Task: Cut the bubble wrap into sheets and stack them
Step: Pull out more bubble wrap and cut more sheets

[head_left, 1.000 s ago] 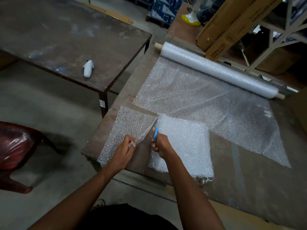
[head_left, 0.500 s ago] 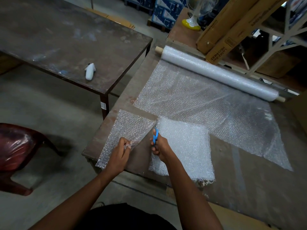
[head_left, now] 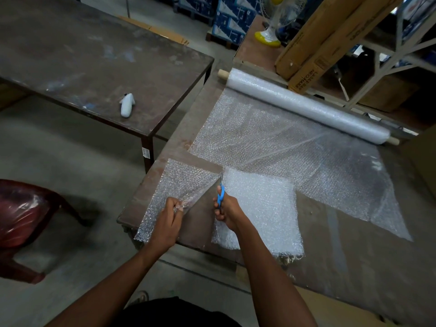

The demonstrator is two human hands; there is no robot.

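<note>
Gripping the bubble wrap sheet (head_left: 179, 182), the left hand (head_left: 168, 220) sits beside the right hand (head_left: 227, 208) holding scissors (head_left: 221, 193).

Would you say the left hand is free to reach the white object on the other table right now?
Probably not: the left hand is pinching the bubble wrap sheet, and the white object lies across a floor gap.

Both forearms are extended forward; the left hand (head_left: 168, 219) is pinched closed, the right hand (head_left: 227, 208) curled around blue scissor handles (head_left: 220, 197).

Bare table (head_left: 354, 263) right of stack (head_left: 264, 208); roll (head_left: 304, 106) blocks beyond.
</note>
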